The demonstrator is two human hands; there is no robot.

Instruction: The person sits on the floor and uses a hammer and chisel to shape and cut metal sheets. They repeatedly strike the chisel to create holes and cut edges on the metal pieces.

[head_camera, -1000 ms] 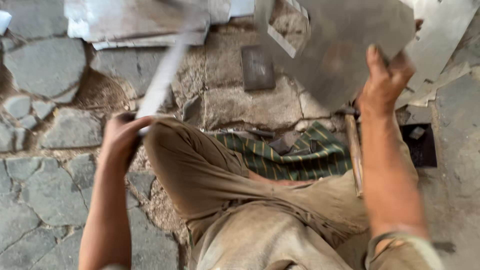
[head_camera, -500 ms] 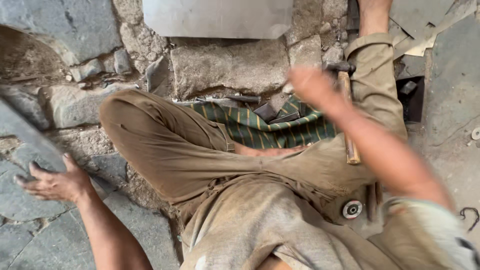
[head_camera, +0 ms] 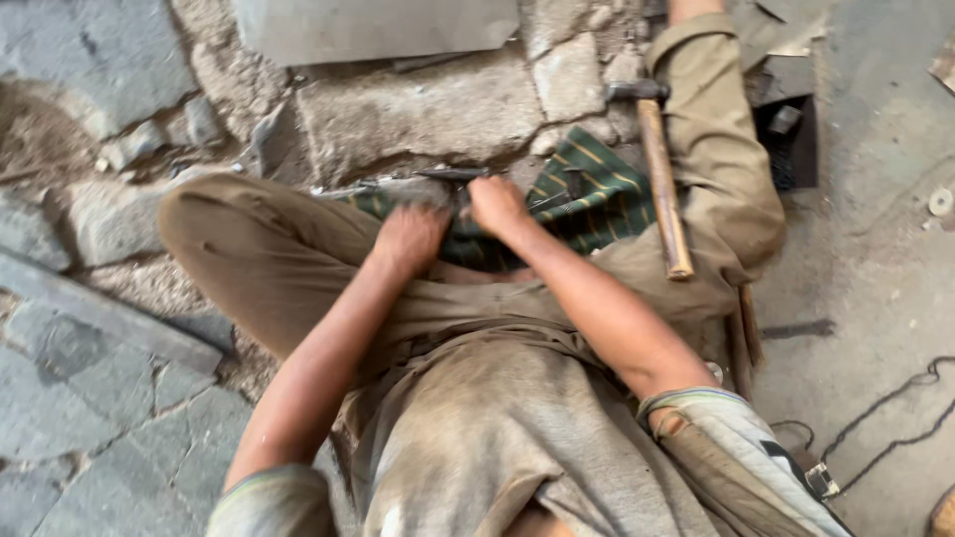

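I sit cross-legged on a stone floor in brown trousers. Both hands meet on a green striped cloth [head_camera: 587, 199] in my lap. My left hand [head_camera: 410, 239] is blurred, its fingers curled down onto the cloth's left part. My right hand [head_camera: 497, 206] lies just right of it, fingers bent, beside a thin dark metal tool [head_camera: 453, 174] at the cloth's far edge. Whether either hand grips anything is hidden. A hammer [head_camera: 665, 189] with a wooden handle rests across my right leg, its head pointing away from me.
A flat grey metal sheet [head_camera: 378, 30] lies on the rough stone blocks [head_camera: 418, 109] ahead. Grey slabs [head_camera: 90, 368] cover the floor on my left. On the right are a dark box [head_camera: 791, 139] and a thin wire [head_camera: 885, 423] on the concrete.
A second ago both hands held the grey sheet up in front of me. It now lies on the stones ahead, and both hands have come down together onto the striped cloth.
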